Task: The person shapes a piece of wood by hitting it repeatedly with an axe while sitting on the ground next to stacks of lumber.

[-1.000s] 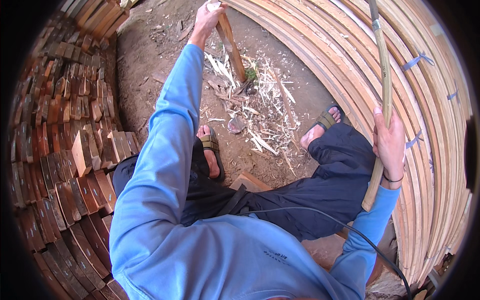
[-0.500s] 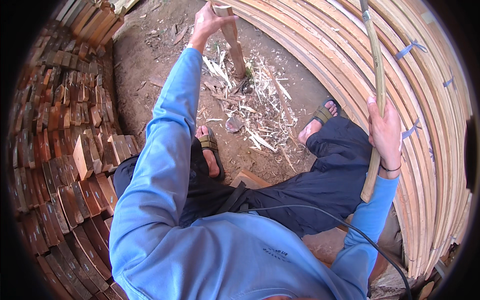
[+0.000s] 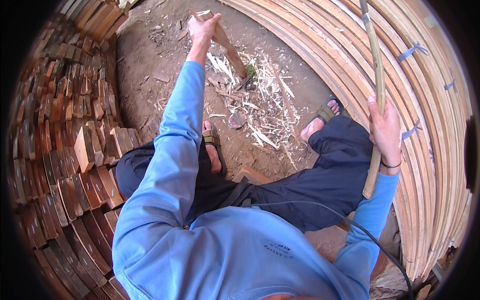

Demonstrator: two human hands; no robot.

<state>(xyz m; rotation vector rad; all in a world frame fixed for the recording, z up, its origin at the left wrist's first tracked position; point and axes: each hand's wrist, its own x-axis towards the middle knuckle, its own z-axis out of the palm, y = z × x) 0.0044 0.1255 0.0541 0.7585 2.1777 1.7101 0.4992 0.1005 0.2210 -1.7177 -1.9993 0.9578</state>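
At the far side, my left hand (image 3: 201, 34) is closed around the top of a wooden stake (image 3: 231, 54). The stake leans left, and its lower end meets the ground among wood shavings (image 3: 260, 107). A narrow wooden edge pokes out past my fingers; whether it belongs to the stake I cannot tell. My right hand (image 3: 386, 131) grips a long wooden tool handle (image 3: 377, 65) on the right. The handle's butt end hangs over my right forearm, while its dark far end runs out of the picture, so the tool's head is hidden.
Stacked wood blocks (image 3: 75, 200) line the left side. Long curving planks (image 3: 320, 55), some tied with blue strips, fill the right. My sandalled feet (image 3: 213, 150) rest on the dirt floor on either side of the shavings. A black cable (image 3: 320, 209) crosses my lap.
My left hand has drawn slightly nearer and lower, and the stake's top has tipped to the left. My right hand and the handle have hardly moved.
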